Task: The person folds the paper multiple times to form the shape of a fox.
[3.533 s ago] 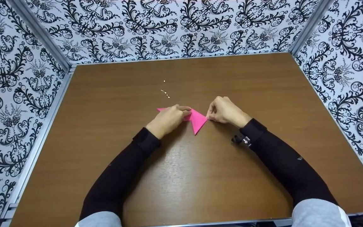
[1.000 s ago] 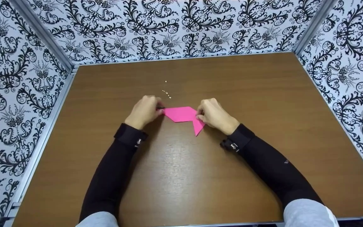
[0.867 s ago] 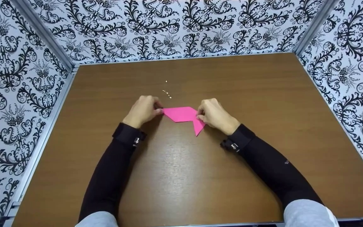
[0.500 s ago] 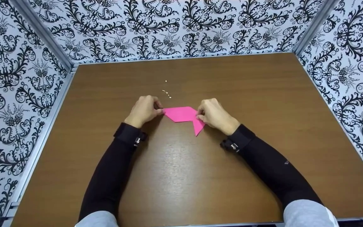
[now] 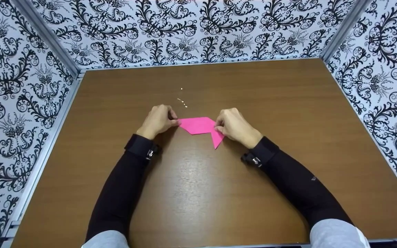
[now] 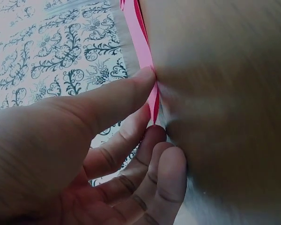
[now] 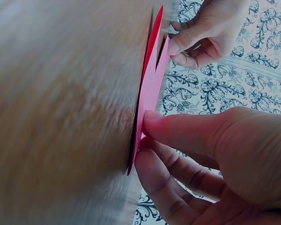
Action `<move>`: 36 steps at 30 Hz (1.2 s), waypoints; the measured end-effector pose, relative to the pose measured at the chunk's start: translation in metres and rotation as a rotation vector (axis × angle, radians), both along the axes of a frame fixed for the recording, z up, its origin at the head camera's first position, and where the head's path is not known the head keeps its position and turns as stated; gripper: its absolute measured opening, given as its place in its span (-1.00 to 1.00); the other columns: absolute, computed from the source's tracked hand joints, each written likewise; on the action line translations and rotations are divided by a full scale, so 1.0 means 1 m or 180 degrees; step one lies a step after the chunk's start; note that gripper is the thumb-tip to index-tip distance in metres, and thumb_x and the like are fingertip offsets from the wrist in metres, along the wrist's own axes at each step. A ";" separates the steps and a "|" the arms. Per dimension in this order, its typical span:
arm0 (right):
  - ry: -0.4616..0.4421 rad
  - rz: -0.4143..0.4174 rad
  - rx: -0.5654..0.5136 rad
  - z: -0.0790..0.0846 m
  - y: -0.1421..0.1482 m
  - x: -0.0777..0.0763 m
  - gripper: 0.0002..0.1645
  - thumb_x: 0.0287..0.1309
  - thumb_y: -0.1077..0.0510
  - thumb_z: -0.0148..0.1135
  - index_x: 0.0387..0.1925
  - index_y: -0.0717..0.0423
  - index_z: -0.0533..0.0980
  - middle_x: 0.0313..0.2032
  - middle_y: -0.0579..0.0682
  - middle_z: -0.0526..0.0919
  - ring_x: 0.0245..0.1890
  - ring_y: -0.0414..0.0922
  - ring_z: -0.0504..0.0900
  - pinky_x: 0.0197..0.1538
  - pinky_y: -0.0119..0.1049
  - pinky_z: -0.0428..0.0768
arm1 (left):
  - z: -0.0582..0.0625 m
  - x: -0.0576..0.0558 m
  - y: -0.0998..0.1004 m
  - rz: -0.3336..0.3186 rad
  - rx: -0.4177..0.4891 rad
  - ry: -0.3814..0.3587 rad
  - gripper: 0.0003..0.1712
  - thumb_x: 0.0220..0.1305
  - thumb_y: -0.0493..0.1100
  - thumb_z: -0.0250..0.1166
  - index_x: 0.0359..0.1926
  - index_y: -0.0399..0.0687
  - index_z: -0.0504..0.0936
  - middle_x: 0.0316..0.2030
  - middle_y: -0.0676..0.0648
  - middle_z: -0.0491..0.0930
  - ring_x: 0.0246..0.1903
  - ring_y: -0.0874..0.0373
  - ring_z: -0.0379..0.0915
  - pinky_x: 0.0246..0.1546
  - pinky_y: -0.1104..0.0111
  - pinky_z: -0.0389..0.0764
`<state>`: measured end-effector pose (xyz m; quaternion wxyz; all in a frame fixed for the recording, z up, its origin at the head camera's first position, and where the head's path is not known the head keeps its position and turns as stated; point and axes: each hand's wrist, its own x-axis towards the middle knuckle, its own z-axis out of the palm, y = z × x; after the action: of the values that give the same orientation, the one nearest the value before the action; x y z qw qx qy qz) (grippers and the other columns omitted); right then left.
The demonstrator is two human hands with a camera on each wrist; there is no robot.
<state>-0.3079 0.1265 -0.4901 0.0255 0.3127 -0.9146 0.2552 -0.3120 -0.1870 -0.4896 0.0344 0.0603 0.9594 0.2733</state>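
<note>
A folded piece of bright pink paper lies on the brown table, with a pointed flap aimed toward the person at its right end. My left hand pinches its left tip between thumb and fingers. In the left wrist view the thumb of the left hand presses the narrow end of the folded paper, whose layers show edge-on. My right hand grips the right end and hides part of it. The right wrist view shows the thumb of the right hand on top of the paper.
Several tiny pale specks lie on the table beyond the paper. White walls with black scrollwork enclose the back and sides. Both forearms wear black sleeves with a small camera strapped at each wrist.
Earlier the left hand rested across the paper's middle; it has since moved left to the left tip. The right hand has shifted slightly left onto the paper. Over the last half second little moves.
</note>
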 end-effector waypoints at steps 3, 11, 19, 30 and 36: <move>-0.0023 -0.0021 0.0026 0.000 0.000 0.000 -0.94 0.40 0.27 0.64 -0.24 0.17 0.94 -0.23 0.15 0.95 -0.20 0.11 0.90 -0.07 0.03 0.89 | 0.000 0.000 0.000 -0.0021 0.0050 0.0023 -0.75 0.42 -0.08 0.71 -0.09 -0.12 0.86 -0.05 -0.18 0.89 0.00 -0.11 0.76 0.20 -0.01 0.77; -0.0007 -0.0047 0.0043 0.000 -0.001 0.001 -0.93 0.42 0.27 0.63 -0.24 0.17 0.94 -0.24 0.15 0.95 -0.20 0.12 0.90 -0.07 0.04 0.89 | 0.003 0.002 0.002 0.0016 0.0341 0.0038 -0.77 0.41 -0.13 0.71 -0.06 -0.11 0.87 -0.25 -0.11 0.90 -0.33 0.11 0.76 -0.05 0.20 0.72; 0.0047 -0.0039 0.0030 0.001 -0.002 0.003 -0.93 0.42 0.28 0.64 -0.25 0.19 0.94 -0.25 0.17 0.94 -0.21 0.12 0.91 -0.10 0.02 0.91 | 0.015 0.011 0.012 0.0017 0.0448 0.0194 -0.90 0.46 -0.14 0.65 -0.14 -0.06 0.95 -0.23 -0.11 0.92 -0.27 0.10 0.76 -0.16 0.34 0.66; 0.0174 0.0025 -0.0004 0.001 -0.001 0.003 -0.95 0.37 0.31 0.66 -0.27 0.19 0.94 -0.29 0.15 0.92 -0.25 0.10 0.90 -0.14 0.02 0.89 | 0.027 0.029 0.031 -0.0181 0.0481 0.0400 -0.92 0.47 -0.16 0.64 -0.19 -0.06 0.93 -0.29 -0.09 0.90 -0.29 0.09 0.75 -0.19 0.34 0.66; 0.0208 0.0026 -0.0012 0.000 -0.001 0.003 -0.94 0.36 0.31 0.66 -0.28 0.17 0.94 -0.30 0.14 0.93 -0.27 0.09 0.89 -0.15 0.02 0.89 | 0.030 0.040 0.042 -0.0263 0.0422 0.0422 -0.94 0.47 -0.18 0.64 -0.20 -0.05 0.93 -0.28 -0.08 0.90 -0.29 0.08 0.76 -0.17 0.31 0.69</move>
<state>-0.3048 0.1255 -0.4902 0.0548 0.3245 -0.9115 0.2467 -0.2723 -0.1448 -0.4599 -0.0220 0.1199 0.9361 0.3299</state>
